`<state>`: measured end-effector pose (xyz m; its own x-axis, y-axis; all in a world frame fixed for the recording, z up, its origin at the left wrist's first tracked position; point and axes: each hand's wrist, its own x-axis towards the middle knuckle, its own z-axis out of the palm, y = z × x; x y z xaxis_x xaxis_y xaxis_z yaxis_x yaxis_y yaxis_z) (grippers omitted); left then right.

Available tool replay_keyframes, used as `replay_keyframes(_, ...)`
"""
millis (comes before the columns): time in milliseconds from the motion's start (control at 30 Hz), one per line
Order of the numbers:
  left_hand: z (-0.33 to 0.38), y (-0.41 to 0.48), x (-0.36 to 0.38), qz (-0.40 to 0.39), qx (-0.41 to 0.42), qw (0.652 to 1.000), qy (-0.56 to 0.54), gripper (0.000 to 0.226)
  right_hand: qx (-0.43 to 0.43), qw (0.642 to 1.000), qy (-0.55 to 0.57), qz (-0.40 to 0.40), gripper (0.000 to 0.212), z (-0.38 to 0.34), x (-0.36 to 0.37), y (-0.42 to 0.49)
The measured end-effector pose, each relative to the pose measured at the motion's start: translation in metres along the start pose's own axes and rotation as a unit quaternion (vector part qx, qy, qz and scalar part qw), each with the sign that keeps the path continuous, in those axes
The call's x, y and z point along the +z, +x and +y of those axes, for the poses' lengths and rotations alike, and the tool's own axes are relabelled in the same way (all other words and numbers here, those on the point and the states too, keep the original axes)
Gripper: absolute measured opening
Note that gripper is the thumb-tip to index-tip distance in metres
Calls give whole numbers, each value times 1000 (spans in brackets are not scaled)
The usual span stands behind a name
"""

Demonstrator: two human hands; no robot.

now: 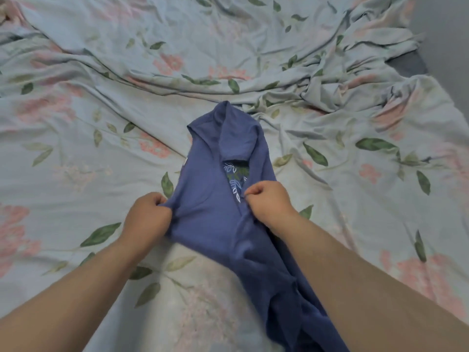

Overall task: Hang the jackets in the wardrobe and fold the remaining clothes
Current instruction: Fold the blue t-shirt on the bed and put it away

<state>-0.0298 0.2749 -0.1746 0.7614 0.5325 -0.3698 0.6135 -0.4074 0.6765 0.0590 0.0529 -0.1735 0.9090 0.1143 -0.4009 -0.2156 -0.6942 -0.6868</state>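
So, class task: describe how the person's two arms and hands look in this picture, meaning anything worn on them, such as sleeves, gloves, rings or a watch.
Both arms are bare from the bottom edge of the picture to the fingers: no sleeve shows on either forearm. The left hand and the right hand wear no gloves, and no watch, bracelet or ring is visible. No markings show on them.

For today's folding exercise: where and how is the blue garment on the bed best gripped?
Grip the blue garment at its two near side edges, from above, as the left hand and right hand do. It lies lengthwise, away from the person, with both sides turned inward, so those edges likely control the fold.
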Motion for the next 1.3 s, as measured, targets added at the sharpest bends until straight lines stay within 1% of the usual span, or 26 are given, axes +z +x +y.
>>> replay_keyframes(33, -12, -1, -12, 13, -6, 1000, 20, 21, 36, 999, 24, 6, 21, 10, -9, -3)
replay_keyframes(67, -24, -1, -24, 21, -16, 999, 35, 21, 71, 997, 33, 10, 21, 22, -20, -6)
replay_keyframes(133, -47, -2, -44, 40, -43, 996, 61, 9, 130, 991, 15, 14, 28, 49, -51, -16)
replay_keyframes(200, -64, -3, -61, 60, -64, 993, 81, 8, 169, 983, -68, 11, 25, 72, -86, -27)
replay_keyframes(233, -68, -5, -67, 66, -67, 992, 82, 9, 184, 971, -153, -7, 19, 79, -102, -34)
replay_keyframes(267, -72, -6, -70, 68, -65, 993, 77, 16, 195, 945, -261, -38, 14, 82, -115, -41)
replay_keyframes(300, -75, -7, -70, 64, -63, 994, 70, 23, 200, 908, -362, -71, 11, 82, -125, -47)
replay_keyframes(333, -77, -7, -70, 58, -57, 995, 57, 26, 202, 873, -435, -94, 8, 81, -130, -53)
replay_keyframes(367, -77, -9, -68, 49, -51, 997, 44, 23, 201, 851, -473, -104, 5, 77, -132, -57)
replay_keyframes(400, -78, -10, -66, 44, -46, 998, 31, 16, 194, 846, -487, -97, 2, 69, -131, -59)
replay_keyframes(433, -78, -13, -64, 44, -42, 998, 14, 13, 172, 854, -486, -69, 5, 59, -127, -60)
replay_keyframes(467, -77, -14, -63, 47, -40, 998, -6, 16, 123, 869, -479, -32, 12, 48, -119, -59)
replay_keyframes(533, -75, -17, -62, 46, -39, 998, -33, 18, -21, 907, -421, 20, 26, 21, -93, -54)
replay_keyframes(567, -73, -19, -62, 38, -41, 998, -43, 20, -86, 926, -367, 27, 27, 4, -76, -51)
replay_keyframes(633, -71, -21, -63, 18, -50, 997, -60, 20, -154, 950, -270, 10, 25, -28, -39, -43)
replay_keyframes(667, -71, -22, -63, 12, -52, 996, -65, 19, -165, 956, -243, -7, 29, -39, -21, -37)
replay_keyframes(733, -71, -23, -65, 14, -39, 997, -69, 14, -135, 963, -228, -54, 48, -55, 7, -23)
replay_keyframes(767, -72, -23, -66, 15, -33, 997, -62, 22, -105, 963, -238, -73, 57, -57, 15, -17)
replay_keyframes(800, -73, -23, -67, 17, -36, 998, -57, 33, -82, 960, -253, -85, 59, -55, 21, -10)
replay_keyframes(833, -72, -23, -69, 15, -45, 997, -57, 39, -67, 955, -272, -91, 48, -53, 23, -6)
replay_keyframes(867, -72, -23, -71, 4, -50, 997, -59, 36, -65, 952, -286, -91, 28, -50, 23, -4)
replay_keyframes(900, -71, -23, -75, -8, -56, 996, -69, 27, -77, 953, -281, -79, 12, -48, 19, -3)
replay_keyframes(933, -70, -23, -80, -19, -61, 995, -81, 21, -93, 960, -255, -62, 8, -46, 13, -4)
replay_keyframes(1033, -60, -26, -102, -19, -46, 992, -116, 25, -129, 984, -114, 38, 16, -53, -23, -7)
replay_keyframes(1133, -24, -34, -132, 9, -5, 987, -159, 20, -121, 985, -16, 119, 20, -83, -77, -16)
replay_keyframes(1300, 64, -49, -183, 18, 75, 975, -210, 13, -183, 967, 10, 175, 25, -168, -177, -45)
